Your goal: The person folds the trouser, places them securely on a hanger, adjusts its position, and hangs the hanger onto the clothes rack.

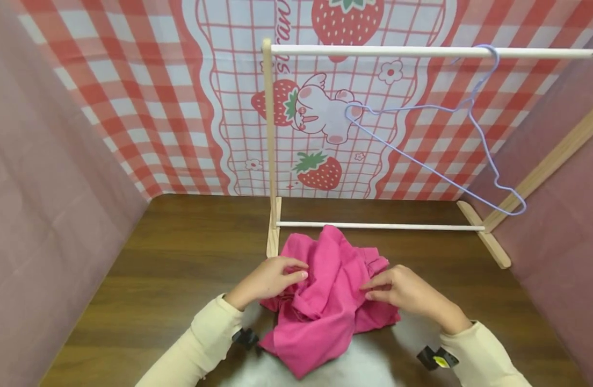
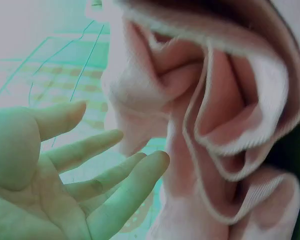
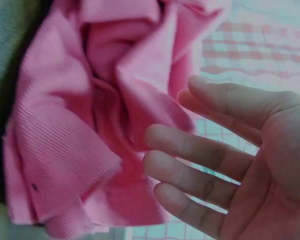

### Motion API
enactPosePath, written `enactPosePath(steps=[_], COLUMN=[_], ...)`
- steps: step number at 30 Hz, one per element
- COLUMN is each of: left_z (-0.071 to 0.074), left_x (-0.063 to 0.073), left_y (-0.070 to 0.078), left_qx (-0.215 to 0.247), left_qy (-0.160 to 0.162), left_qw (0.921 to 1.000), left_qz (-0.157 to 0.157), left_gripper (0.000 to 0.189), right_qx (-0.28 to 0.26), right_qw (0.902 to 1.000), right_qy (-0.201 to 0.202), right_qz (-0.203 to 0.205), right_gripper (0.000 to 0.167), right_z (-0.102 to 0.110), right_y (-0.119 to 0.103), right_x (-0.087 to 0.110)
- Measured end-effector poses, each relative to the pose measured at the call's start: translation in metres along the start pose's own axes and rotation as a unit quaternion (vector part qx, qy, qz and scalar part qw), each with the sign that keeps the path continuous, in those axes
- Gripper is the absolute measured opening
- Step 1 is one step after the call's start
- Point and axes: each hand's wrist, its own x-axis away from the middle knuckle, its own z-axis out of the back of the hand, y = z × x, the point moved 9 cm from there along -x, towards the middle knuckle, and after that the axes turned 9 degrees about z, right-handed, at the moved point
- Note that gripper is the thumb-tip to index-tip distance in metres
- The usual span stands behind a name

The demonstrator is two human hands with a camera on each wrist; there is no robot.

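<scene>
A bright pink garment [image 1: 325, 301] lies crumpled in a heap on the table; its exact kind cannot be made out through the folds. My left hand [image 1: 272, 277] is at the heap's left side, and in the left wrist view its fingers are spread beside the cloth, holding nothing. On the right side of the heap is my right hand [image 1: 407, 290], fingers fairly straight. The right wrist view shows that hand [image 3: 230, 160] with thumb and fingers apart, close by the ribbed pink cloth [image 3: 70, 150] and gripping none of it.
Behind the garment stands a wooden rack with a white top rail [image 1: 374, 51] and a white lower bar [image 1: 374, 226]. A lilac wire hanger [image 1: 422, 156] hangs from the rail's right part. A strawberry-print checked cloth [image 1: 180, 134] covers the back, with pinkish side walls [image 1: 59, 134].
</scene>
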Motion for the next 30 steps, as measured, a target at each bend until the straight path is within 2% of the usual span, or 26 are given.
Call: enactPosePath(steps=[4, 8, 11, 14, 17, 22, 26, 28, 30], left_z=[0.013, 0.026, 0.035, 0.041, 0.048, 0.055, 0.049, 0.042, 0.035], left_x=[-0.002, -0.004, -0.004, -0.003, -0.002, -0.001, -0.001, -0.001, -0.002], left_y=[-0.006, -0.018, -0.03, -0.043, -0.054, -0.071, -0.088, -0.096, -0.101], left_qx=[0.001, -0.002, 0.008, 0.035, 0.025, -0.012, -0.019, -0.016, -0.016], left_qy=[0.015, 0.037, 0.063, 0.084, 0.119, 0.162, 0.143, 0.12, 0.097], left_qw=[0.9999, 0.9992, 0.9974, 0.9932, 0.9884, 0.9798, 0.9771, 0.9765, 0.9758], left_qz=[0.008, 0.013, 0.034, 0.072, 0.092, 0.117, 0.157, 0.178, 0.195], left_gripper=[0.029, 0.027, 0.027, 0.024, 0.021, 0.017, 0.02, 0.023, 0.028], right_qx=[-0.039, -0.059, -0.051, -0.046, -0.033, 0.015, 0.011, -0.024, -0.087], right_qw=[0.9979, 0.9951, 0.9946, 0.9932, 0.9907, 0.9844, 0.974, 0.9656, 0.9509], right_qy=[0.008, 0.015, 0.018, 0.02, 0.032, 0.08, 0.112, 0.122, 0.127], right_qz=[-0.051, -0.079, -0.089, -0.105, -0.128, -0.156, -0.197, -0.229, -0.269], right_gripper=[0.014, 0.017, 0.021, 0.024, 0.024, 0.019, 0.02, 0.025, 0.032], right_z=[0.006, 0.009, 0.012, 0.016, 0.02, 0.029, 0.03, 0.028, 0.022], right_y=[0.014, 0.023, 0.028, 0.036, 0.047, 0.067, 0.086, 0.098, 0.11], right_x=[0.002, 0.005, 0.006, 0.007, 0.009, 0.013, 0.022, 0.027, 0.033])
